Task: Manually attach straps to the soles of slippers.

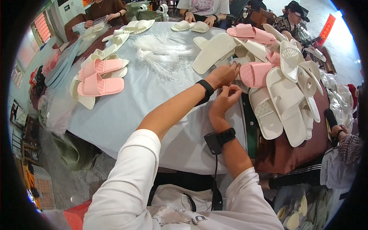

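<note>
My left hand [223,74] reaches across to the near-left side of a heap of slippers. Its fingers are bent closed beside a pink slipper [253,74] and an off-white one; what they pinch, if anything, is hidden. Just below it, my right hand [226,100] is raised over the table edge with curled fingers and the thumb drawn in; I cannot make out anything between them. Beyond my left hand lies a large white slipper [214,51], sole up. More white slippers [285,97] and a pink slipper [251,32] pile up on the right.
Pink slippers [100,84] rest on white ones at the table's left. Clear plastic bags [163,50] are bunched mid-table on the pale cloth [153,111]. Two people's hands [189,17] [111,17] work at the far side. Another person's hand [341,130] shows at right.
</note>
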`<state>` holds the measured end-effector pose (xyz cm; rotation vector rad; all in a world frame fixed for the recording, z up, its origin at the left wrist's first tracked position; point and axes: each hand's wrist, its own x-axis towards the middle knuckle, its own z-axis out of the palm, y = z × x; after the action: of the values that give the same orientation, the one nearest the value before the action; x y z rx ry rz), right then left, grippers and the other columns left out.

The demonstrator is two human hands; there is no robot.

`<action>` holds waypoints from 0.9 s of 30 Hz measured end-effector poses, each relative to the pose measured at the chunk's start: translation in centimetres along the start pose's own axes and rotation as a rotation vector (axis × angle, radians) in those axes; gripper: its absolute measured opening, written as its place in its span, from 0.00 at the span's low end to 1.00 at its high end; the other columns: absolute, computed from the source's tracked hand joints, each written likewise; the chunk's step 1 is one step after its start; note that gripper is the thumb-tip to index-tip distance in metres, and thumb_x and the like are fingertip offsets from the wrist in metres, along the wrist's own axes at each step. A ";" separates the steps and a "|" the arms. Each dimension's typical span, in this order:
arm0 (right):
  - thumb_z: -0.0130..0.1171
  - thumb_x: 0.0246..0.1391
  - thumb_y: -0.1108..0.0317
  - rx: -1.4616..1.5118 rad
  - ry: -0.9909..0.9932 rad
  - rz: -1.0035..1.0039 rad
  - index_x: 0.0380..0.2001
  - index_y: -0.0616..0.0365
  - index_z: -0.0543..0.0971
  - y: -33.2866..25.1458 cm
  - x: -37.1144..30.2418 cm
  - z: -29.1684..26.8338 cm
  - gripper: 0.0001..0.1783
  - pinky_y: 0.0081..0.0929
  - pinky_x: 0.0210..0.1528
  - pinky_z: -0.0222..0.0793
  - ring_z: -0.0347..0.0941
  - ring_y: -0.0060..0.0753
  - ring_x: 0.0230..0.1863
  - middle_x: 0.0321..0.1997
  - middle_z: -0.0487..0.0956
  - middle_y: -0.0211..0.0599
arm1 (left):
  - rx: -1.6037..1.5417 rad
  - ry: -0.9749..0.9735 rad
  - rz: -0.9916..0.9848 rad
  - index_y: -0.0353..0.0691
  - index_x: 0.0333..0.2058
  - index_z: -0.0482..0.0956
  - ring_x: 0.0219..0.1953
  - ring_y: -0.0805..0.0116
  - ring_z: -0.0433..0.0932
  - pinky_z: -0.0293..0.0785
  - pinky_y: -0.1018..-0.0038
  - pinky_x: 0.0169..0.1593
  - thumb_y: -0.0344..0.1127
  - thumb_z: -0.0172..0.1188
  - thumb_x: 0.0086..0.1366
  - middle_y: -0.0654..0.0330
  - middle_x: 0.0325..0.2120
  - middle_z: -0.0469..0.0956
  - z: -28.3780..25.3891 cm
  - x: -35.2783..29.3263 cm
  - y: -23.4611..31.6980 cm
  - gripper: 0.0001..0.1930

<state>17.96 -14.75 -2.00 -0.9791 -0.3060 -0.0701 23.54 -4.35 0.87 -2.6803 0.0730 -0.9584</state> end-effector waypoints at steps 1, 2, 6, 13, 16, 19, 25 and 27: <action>0.51 0.58 0.77 -0.002 0.006 -0.010 0.39 0.58 0.67 0.7 0.8 -0.6 0.07 0.29 0.45 0.63 0.61 0.27 0.39 0.40 0.64 0.32 | -0.005 0.008 0.007 0.30 0.48 0.74 0.42 0.53 0.86 0.84 0.64 0.40 0.36 0.64 0.59 0.43 0.45 0.79 -0.8 0.7 0.1 0.21; 0.51 0.58 0.76 -0.079 0.042 -0.011 0.40 0.58 0.67 1.6 2.0 -1.8 0.08 0.30 0.46 0.64 0.63 0.27 0.39 0.40 0.65 0.32 | -0.067 -0.062 -0.036 0.30 0.47 0.74 0.39 0.53 0.86 0.84 0.64 0.39 0.35 0.63 0.59 0.44 0.42 0.80 -1.8 1.9 0.4 0.20; 0.53 0.62 0.71 0.106 0.025 0.264 0.46 0.59 0.67 1.7 1.4 -1.5 0.11 0.31 0.46 0.68 0.68 0.29 0.41 0.44 0.69 0.33 | -0.221 -0.115 -0.124 0.30 0.44 0.74 0.33 0.43 0.84 0.82 0.57 0.38 0.36 0.63 0.61 0.45 0.36 0.82 -5.3 1.2 -2.4 0.18; 0.52 0.70 0.61 0.155 -0.037 0.246 0.63 0.62 0.62 -0.6 1.3 -0.8 0.26 0.34 0.51 0.71 0.73 0.33 0.51 0.58 0.71 0.40 | -0.337 -0.041 -0.251 0.33 0.52 0.76 0.43 0.41 0.82 0.79 0.54 0.47 0.33 0.61 0.63 0.44 0.40 0.82 -11.9 -2.1 -3.5 0.19; 0.51 0.71 0.60 0.181 -0.123 0.170 0.66 0.63 0.60 -0.8 1.2 -0.2 0.28 0.35 0.53 0.71 0.73 0.34 0.53 0.61 0.69 0.42 | -0.368 0.218 -0.168 0.35 0.56 0.76 0.47 0.44 0.81 0.78 0.55 0.51 0.29 0.61 0.64 0.45 0.45 0.82 -13.3 -4.6 -4.4 0.21; 0.50 0.72 0.58 0.151 -0.198 0.154 0.66 0.64 0.61 0.0 1.6 -0.5 0.28 0.34 0.53 0.72 0.73 0.35 0.54 0.62 0.69 0.43 | -0.386 0.280 -0.146 0.35 0.56 0.75 0.49 0.47 0.80 0.78 0.57 0.54 0.23 0.60 0.64 0.48 0.49 0.81 -14.7 -7.2 -4.6 0.20; 0.48 0.73 0.50 0.073 -0.084 0.427 0.60 0.59 0.61 2.4 1.5 -1.4 0.26 0.40 0.45 0.79 0.74 0.39 0.53 0.60 0.68 0.43 | -0.316 0.233 0.005 0.37 0.55 0.75 0.54 0.50 0.79 0.78 0.60 0.57 0.18 0.61 0.57 0.53 0.59 0.78 -17.4 -15.1 -6.6 0.25; 0.50 0.72 0.42 0.101 -0.095 0.444 0.57 0.57 0.61 1.7 1.1 -1.3 0.29 0.43 0.44 0.81 0.75 0.40 0.51 0.58 0.67 0.43 | -0.280 0.225 0.040 0.37 0.55 0.75 0.55 0.52 0.79 0.79 0.61 0.57 0.17 0.61 0.56 0.54 0.59 0.79 -18.2 -17.5 -7.0 0.26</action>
<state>19.60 -14.73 -3.76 -0.9321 -0.1712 0.3938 -1.86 0.18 5.59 -2.7910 0.3308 -1.3205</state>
